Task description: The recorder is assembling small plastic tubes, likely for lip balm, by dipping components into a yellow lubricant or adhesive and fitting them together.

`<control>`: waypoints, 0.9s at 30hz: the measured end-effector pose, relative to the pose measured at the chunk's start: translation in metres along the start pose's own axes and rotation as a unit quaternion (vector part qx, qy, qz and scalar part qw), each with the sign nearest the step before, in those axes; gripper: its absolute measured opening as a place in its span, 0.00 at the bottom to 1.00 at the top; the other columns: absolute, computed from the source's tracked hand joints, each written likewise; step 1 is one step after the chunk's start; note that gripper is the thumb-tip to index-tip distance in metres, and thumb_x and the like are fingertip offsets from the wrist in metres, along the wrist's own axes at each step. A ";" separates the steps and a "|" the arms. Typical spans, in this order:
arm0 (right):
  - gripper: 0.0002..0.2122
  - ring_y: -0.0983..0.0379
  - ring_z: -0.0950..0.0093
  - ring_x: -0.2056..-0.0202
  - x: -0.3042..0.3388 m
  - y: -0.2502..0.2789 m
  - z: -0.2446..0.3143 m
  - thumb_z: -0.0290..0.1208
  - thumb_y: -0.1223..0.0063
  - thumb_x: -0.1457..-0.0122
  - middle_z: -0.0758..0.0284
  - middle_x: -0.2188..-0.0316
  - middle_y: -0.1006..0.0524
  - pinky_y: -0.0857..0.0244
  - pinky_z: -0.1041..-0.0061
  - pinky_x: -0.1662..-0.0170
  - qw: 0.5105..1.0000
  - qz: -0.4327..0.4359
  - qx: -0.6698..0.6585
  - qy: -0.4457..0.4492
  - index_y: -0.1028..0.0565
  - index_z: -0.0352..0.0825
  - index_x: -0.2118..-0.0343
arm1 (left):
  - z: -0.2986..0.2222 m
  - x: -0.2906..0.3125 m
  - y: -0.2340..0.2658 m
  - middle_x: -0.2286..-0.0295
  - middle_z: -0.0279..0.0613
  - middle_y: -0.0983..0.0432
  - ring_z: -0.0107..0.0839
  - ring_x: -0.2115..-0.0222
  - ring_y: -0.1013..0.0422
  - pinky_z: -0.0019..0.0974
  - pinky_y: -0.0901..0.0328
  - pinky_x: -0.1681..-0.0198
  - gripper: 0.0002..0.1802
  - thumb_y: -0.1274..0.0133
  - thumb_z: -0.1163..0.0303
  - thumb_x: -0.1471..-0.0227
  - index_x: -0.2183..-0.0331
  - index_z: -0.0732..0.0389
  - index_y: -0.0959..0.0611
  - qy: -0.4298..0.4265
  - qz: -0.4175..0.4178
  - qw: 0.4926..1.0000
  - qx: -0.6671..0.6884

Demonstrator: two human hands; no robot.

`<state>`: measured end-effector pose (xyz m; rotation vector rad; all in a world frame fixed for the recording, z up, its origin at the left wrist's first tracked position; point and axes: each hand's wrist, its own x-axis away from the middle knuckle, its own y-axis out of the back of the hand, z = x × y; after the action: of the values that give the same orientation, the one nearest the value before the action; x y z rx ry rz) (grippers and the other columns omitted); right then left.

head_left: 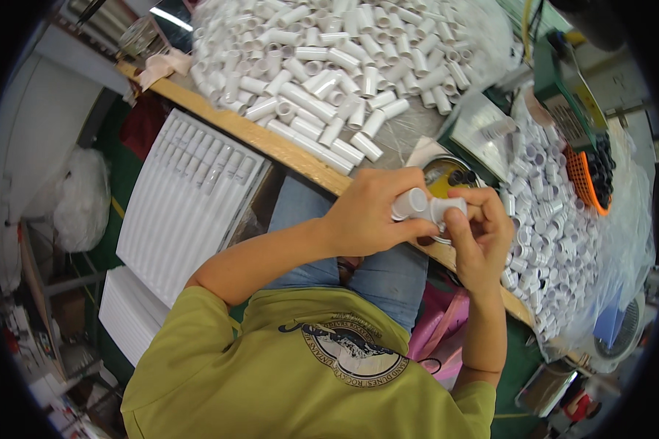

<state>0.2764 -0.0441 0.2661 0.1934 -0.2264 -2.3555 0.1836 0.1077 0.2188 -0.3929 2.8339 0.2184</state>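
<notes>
My left hand (373, 208) is closed around a short white plastic tube (410, 203), its round end facing up between thumb and fingers. My right hand (482, 238) pinches a smaller white cylindrical plastic piece (449, 209) with thumb and fingers. The two white pieces are side by side, close together; whether they touch I cannot tell. Both hands are above the table's front edge, just in front of a round tin (438, 174) with something yellow in it and small black parts near its rim. My hands partly hide the tin.
A large heap of white tubes (329, 58) covers the table's far side. Smaller white parts (542, 227) lie piled at right, beside an orange basket (587, 179) of black parts. At left, a white ribbed tray (168, 212) carries a row of tubes. The wooden table edge (249, 132) runs diagonally.
</notes>
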 end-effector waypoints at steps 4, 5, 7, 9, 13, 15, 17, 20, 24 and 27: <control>0.12 0.34 0.87 0.81 0.006 0.004 -0.017 0.25 0.39 0.51 0.72 0.84 0.27 0.40 0.86 0.77 0.991 0.050 0.118 0.027 0.25 0.32 0.63 | 0.000 -0.002 -0.004 0.78 0.49 0.26 0.43 0.76 0.27 0.37 0.35 0.73 0.20 0.36 0.66 0.64 0.68 0.62 0.25 0.017 0.029 0.999 -0.027; 0.12 0.34 0.87 0.81 0.008 0.008 -0.017 0.25 0.39 0.51 0.72 0.84 0.27 0.40 0.86 0.77 0.992 0.044 0.118 0.025 0.25 0.32 0.63 | 0.001 -0.002 -0.003 0.77 0.50 0.26 0.44 0.75 0.27 0.38 0.35 0.72 0.21 0.36 0.65 0.64 0.67 0.62 0.25 0.002 0.063 0.998 -0.021; 0.13 0.34 0.87 0.81 0.014 0.016 -0.017 0.25 0.38 0.51 0.72 0.85 0.29 0.40 0.86 0.77 0.988 0.079 0.123 0.040 0.25 0.33 0.62 | 0.000 -0.002 0.007 0.76 0.49 0.25 0.41 0.73 0.26 0.40 0.34 0.69 0.22 0.36 0.64 0.63 0.64 0.61 0.24 0.055 0.146 0.987 -0.039; 0.11 0.34 0.87 0.81 0.016 0.034 -0.019 0.25 0.42 0.49 0.74 0.84 0.29 0.41 0.86 0.76 0.994 -0.037 0.102 0.013 0.25 0.32 0.62 | 0.006 -0.007 0.018 0.76 0.44 0.24 0.32 0.74 0.26 0.35 0.33 0.71 0.21 0.38 0.67 0.61 0.63 0.63 0.24 0.126 0.088 0.987 -0.048; 0.07 0.35 0.86 0.80 0.014 0.107 -0.050 0.26 0.48 0.44 0.73 0.83 0.29 0.43 0.87 0.75 0.945 -0.252 0.209 0.008 0.24 0.32 0.63 | 0.022 -0.053 0.058 0.73 0.36 0.23 0.21 0.71 0.27 0.26 0.33 0.73 0.17 0.45 0.71 0.56 0.60 0.61 0.23 0.181 -0.065 0.979 0.071; 0.07 0.35 0.84 0.78 0.017 0.138 -0.059 0.26 0.48 0.44 0.71 0.81 0.28 0.41 0.84 0.73 0.884 -0.350 0.309 0.002 0.24 0.33 0.64 | 0.034 -0.073 0.072 0.73 0.39 0.23 0.25 0.71 0.26 0.28 0.32 0.71 0.19 0.45 0.72 0.56 0.58 0.61 0.24 0.172 -0.074 0.982 -0.013; 0.06 0.35 0.81 0.77 0.019 0.152 -0.065 0.26 0.47 0.45 0.70 0.79 0.27 0.40 0.82 0.72 0.866 -0.336 0.368 0.035 0.24 0.33 0.65 | 0.042 -0.087 0.068 0.72 0.43 0.22 0.29 0.71 0.25 0.30 0.32 0.70 0.20 0.46 0.72 0.56 0.57 0.62 0.24 0.166 -0.083 0.978 -0.098; 0.06 0.34 0.77 0.75 0.024 0.144 -0.054 0.24 0.46 0.49 0.68 0.76 0.27 0.39 0.78 0.69 0.863 -0.271 0.426 0.023 0.25 0.33 0.67 | 0.058 -0.102 0.039 0.68 0.56 0.26 0.50 0.66 0.28 0.43 0.32 0.64 0.17 0.47 0.76 0.58 0.61 0.65 0.26 0.004 -0.041 0.859 -0.510; 0.06 0.34 0.72 0.74 0.026 0.129 -0.037 0.23 0.44 0.51 0.66 0.75 0.28 0.38 0.75 0.68 0.860 -0.196 0.471 0.015 0.25 0.32 0.69 | 0.061 -0.100 0.014 0.71 0.52 0.28 0.49 0.66 0.29 0.47 0.33 0.65 0.17 0.52 0.81 0.59 0.63 0.66 0.31 0.036 -0.001 0.795 -0.606; 0.05 0.34 0.72 0.74 0.025 0.139 -0.042 0.23 0.45 0.50 0.66 0.75 0.28 0.38 0.75 0.67 0.844 -0.237 0.481 0.036 0.25 0.32 0.69 | 0.062 -0.097 0.025 0.72 0.50 0.28 0.47 0.70 0.28 0.45 0.33 0.67 0.16 0.49 0.79 0.58 0.64 0.64 0.31 0.003 0.018 0.807 -0.591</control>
<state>0.3609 -0.1641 0.2544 0.8987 -1.4653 -2.4731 0.2818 0.1672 0.1906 -0.5332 2.3113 1.9820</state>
